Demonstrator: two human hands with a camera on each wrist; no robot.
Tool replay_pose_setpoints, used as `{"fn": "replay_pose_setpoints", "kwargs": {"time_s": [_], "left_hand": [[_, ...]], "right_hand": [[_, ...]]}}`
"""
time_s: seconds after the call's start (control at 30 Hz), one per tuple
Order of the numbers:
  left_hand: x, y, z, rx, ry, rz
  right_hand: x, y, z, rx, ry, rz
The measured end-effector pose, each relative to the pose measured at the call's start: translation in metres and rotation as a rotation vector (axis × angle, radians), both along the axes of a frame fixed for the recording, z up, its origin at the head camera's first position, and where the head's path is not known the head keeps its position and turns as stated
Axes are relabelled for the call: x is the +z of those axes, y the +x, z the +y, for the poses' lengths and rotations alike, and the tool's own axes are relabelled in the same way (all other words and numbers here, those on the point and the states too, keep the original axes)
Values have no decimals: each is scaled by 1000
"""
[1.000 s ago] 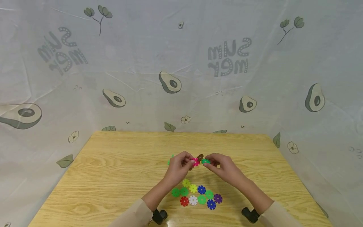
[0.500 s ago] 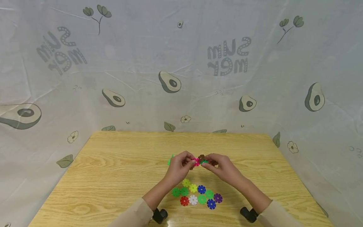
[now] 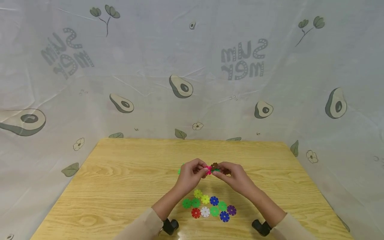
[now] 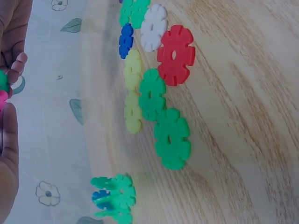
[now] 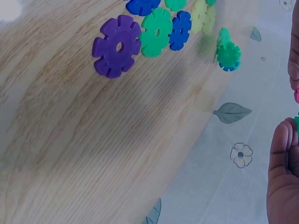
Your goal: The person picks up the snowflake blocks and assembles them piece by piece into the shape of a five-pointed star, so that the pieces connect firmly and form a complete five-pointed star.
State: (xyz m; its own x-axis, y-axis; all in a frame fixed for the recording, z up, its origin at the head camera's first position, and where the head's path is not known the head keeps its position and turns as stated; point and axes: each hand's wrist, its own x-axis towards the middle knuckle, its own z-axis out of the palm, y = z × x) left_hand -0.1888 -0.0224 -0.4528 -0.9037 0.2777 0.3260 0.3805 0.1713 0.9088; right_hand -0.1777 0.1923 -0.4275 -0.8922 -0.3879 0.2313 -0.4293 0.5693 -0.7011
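Over the table, my left hand (image 3: 190, 175) pinches a pink notched plastic disc (image 3: 209, 170) between thumb and fingers. Close to its right, my right hand (image 3: 237, 175) grips a green notched disc (image 3: 216, 170), its edge at the pink one. A brown notched disc (image 3: 214, 166) sits just above the green one by the right fingertips; how it is joined is hidden. In the left wrist view, the pink disc (image 4: 2, 99) and the green disc (image 4: 3, 81) show at the left edge, touching or nearly so.
Nearer me lie several loose discs, among them a red disc (image 3: 196, 213), a white disc (image 3: 205, 212) and a purple disc (image 3: 231, 210). Behind my left hand stands a joined cluster of green and blue discs (image 4: 119, 193). A printed curtain (image 3: 150, 110) hangs beyond the wooden table (image 3: 120, 186).
My right hand has moved slightly left, bringing the green disc from a small gap up to the pink one. The brown disc has shifted slightly right. My left hand keeps its pinch.
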Motion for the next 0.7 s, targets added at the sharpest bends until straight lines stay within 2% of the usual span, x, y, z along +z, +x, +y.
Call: {"fn": "replay_pose_setpoints", "kwargs": {"time_s": [0.5, 0.7], "left_hand": [[0, -3, 3, -2, 124, -116], [-5, -8, 4, 18, 127, -185]], "right_hand": [[5, 0, 8, -38, 4, 15], [-2, 7, 24, -53, 40, -13]]}}
